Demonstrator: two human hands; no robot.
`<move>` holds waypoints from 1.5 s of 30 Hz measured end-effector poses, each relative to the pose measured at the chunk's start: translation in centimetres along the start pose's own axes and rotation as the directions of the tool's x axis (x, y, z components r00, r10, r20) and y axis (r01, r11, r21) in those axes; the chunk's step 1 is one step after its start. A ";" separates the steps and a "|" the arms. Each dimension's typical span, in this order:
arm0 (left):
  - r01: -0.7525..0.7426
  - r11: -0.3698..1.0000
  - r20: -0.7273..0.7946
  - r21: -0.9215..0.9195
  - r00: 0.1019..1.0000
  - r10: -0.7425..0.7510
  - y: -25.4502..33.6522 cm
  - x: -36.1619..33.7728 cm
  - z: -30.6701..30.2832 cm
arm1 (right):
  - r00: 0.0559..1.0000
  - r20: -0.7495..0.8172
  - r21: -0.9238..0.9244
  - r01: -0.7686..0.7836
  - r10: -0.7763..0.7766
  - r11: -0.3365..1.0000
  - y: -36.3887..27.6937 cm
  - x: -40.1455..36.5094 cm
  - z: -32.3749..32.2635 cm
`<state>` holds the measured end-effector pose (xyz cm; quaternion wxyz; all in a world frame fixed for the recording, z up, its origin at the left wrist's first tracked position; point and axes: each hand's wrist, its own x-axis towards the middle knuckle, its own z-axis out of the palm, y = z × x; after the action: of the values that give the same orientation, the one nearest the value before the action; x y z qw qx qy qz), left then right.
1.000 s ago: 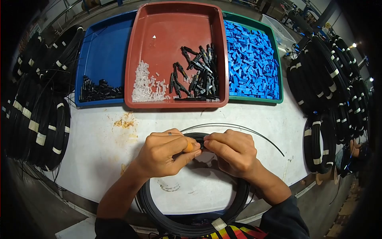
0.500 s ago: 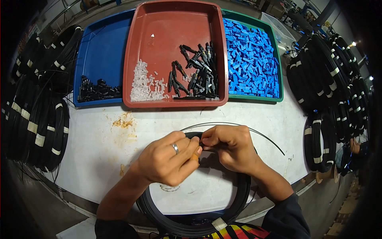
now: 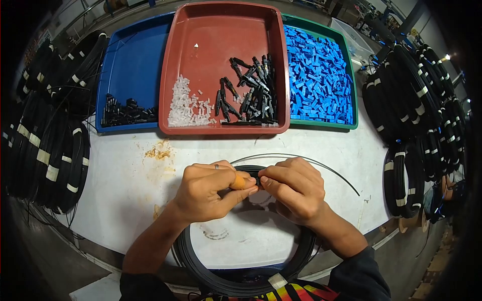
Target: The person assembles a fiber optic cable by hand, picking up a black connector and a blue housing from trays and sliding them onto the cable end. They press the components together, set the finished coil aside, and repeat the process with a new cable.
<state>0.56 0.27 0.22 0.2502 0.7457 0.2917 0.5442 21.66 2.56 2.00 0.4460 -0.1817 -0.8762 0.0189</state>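
Note:
Over the far side of a black cable coil (image 3: 307,246), both hands meet fingertip to fingertip. My left hand (image 3: 208,193) is closed in a pinch; it wears a ring and an orange wrap (image 3: 238,181) on one finger. My right hand (image 3: 296,188) is also closed, thumb and fingers pressed together right beside the left fingertips. Something small and dark sits between them, mostly covered by the fingers, so its kind does not show. Behind the hands a loose black cable end (image 3: 334,173) curves off to the right over the white table. Pale tape (image 3: 277,281) binds the coil's near side.
Behind the hands stand a blue tray (image 3: 133,70) with black parts, a red tray (image 3: 211,47) with clear pieces and black connectors, and a green tray (image 3: 354,100) full of blue pieces. Taped cable coils (image 3: 50,155) hang at left, more coils (image 3: 401,175) at right.
My left hand has turned, bringing its orange-wrapped finger up on top against the thumb. My right hand has rolled over, its knuckles now facing up. The view has shifted slightly.

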 end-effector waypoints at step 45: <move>0.115 0.993 0.040 0.022 0.992 -0.116 0.9 0.1 -0.3 | 0.996 0.040 0.111 -0.085 0.081 0.990 0.1 -0.8 0.2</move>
<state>0.49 -0.28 1.00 0.2799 0.7411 0.3344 0.5105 21.98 2.43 1.23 0.4389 -0.1921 -0.8731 0.0898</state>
